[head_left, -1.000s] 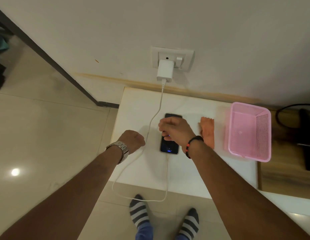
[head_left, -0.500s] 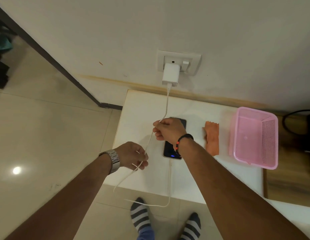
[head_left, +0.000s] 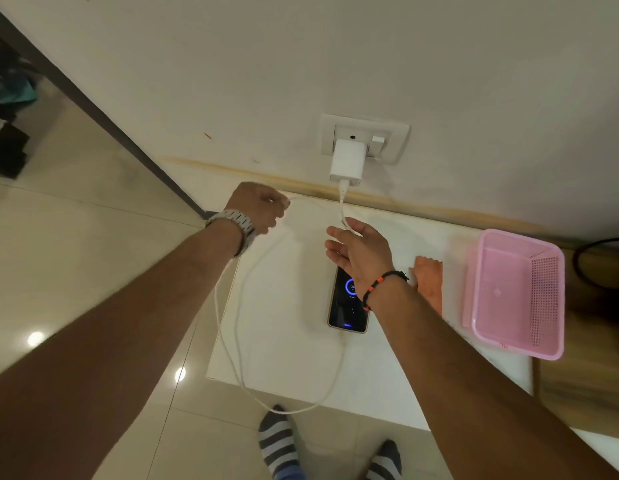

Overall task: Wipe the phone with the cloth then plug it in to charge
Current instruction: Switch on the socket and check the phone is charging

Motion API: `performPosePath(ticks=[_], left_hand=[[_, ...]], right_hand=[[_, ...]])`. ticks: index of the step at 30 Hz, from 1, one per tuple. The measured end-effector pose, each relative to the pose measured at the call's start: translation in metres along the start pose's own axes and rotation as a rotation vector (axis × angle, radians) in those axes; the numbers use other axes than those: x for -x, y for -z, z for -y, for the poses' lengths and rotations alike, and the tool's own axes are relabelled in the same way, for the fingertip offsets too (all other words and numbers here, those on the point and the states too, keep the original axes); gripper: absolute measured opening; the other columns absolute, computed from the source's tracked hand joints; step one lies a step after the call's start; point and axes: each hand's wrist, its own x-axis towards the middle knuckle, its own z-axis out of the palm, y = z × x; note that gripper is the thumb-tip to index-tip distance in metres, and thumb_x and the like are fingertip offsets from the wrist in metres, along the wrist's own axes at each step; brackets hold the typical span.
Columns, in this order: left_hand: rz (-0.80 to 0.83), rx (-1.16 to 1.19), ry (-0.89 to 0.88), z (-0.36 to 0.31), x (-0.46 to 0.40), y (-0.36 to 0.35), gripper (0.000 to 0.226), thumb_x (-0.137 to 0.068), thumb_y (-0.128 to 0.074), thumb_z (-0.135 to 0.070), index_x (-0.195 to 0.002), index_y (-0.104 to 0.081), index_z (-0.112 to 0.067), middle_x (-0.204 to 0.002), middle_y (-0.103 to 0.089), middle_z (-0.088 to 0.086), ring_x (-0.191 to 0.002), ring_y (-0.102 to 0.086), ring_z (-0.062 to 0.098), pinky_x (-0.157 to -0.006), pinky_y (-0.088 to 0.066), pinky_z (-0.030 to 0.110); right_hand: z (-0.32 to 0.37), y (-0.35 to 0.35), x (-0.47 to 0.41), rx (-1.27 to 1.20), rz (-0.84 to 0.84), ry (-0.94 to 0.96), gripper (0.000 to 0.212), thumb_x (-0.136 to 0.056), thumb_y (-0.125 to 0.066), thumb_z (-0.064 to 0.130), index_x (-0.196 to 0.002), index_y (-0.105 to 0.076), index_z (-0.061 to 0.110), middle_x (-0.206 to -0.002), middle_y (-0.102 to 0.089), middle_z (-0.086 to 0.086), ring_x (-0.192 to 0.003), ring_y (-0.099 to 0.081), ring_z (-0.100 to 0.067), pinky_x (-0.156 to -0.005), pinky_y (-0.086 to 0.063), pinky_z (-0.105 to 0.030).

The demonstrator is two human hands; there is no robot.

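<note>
The phone (head_left: 346, 308) lies face up on the white table (head_left: 287, 348), its screen lit with a blue charging ring. A white cable (head_left: 231, 327) runs from its near end, loops off the table's front edge and rises to the white charger (head_left: 347, 162) in the wall socket (head_left: 394, 140). My left hand (head_left: 256, 206) is closed on a stretch of the cable near the table's back left corner. Over the phone's far end hovers my right hand (head_left: 361, 251), fingers spread, with the cable just behind its fingertips. The orange cloth (head_left: 431, 282) lies right of the phone.
A pink plastic basket (head_left: 519, 296) stands at the table's right end. Beyond it, a black cord (head_left: 585, 258) lies on a wooden surface. My feet in striped socks (head_left: 278, 441) stand on the tiled floor below the table's front edge. A dark door frame (head_left: 103, 112) runs along the left.
My left hand has carried the cable up and back toward the wall. My right hand has let go of the cable and opened above the phone. The charging ring now shows on the screen.
</note>
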Motion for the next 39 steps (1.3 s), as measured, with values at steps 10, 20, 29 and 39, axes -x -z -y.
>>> performPosePath(ticks=[10, 20, 29, 39], left_hand=[[0.005, -0.561, -0.288, -0.012, -0.06, -0.007, 0.035, -0.1, -0.051, -0.009, -0.112, -0.08, -0.023, -0.125, -0.075, 0.003, -0.107, -0.071, 0.025, -0.093, -0.054, 0.027], [-0.034, -0.591, -0.384, 0.007, -0.072, -0.008, 0.021, -0.097, -0.064, -0.019, -0.115, -0.074, -0.02, -0.116, -0.074, 0.005, -0.107, -0.07, 0.026, -0.095, -0.054, 0.032], [-0.179, -0.713, -0.051, 0.053, -0.073, 0.015, 0.019, -0.095, -0.065, -0.026, -0.106, -0.075, -0.014, -0.111, -0.076, 0.014, -0.104, -0.071, 0.037, -0.092, -0.059, 0.045], [-0.253, -0.239, 0.063, 0.037, -0.108, 0.009, 0.021, -0.092, -0.066, -0.028, -0.097, -0.081, -0.016, -0.102, -0.079, 0.01, -0.095, -0.072, 0.034, -0.089, -0.059, 0.036]], right_hand=[[0.005, 0.003, -0.018, 0.168, -0.138, -0.055, 0.029, -0.101, -0.049, 0.003, -0.126, -0.064, 0.01, -0.114, -0.073, -0.014, -0.095, -0.072, -0.026, -0.088, -0.063, -0.039], [0.033, -0.027, -0.046, 0.264, -0.025, -0.177, 0.02, -0.098, -0.064, 0.013, -0.114, -0.072, 0.003, -0.073, -0.077, -0.001, -0.062, -0.071, -0.011, -0.047, -0.056, -0.02], [0.034, -0.038, -0.055, 0.148, 0.017, -0.215, 0.008, -0.099, -0.063, 0.013, -0.098, -0.07, 0.01, -0.085, -0.075, -0.004, -0.072, -0.069, -0.014, -0.064, -0.056, -0.025], [0.034, -0.043, -0.066, 0.095, 0.085, -0.23, 0.011, -0.1, -0.062, 0.013, -0.091, -0.068, 0.01, -0.083, -0.074, -0.003, -0.069, -0.066, -0.015, -0.063, -0.055, -0.024]])
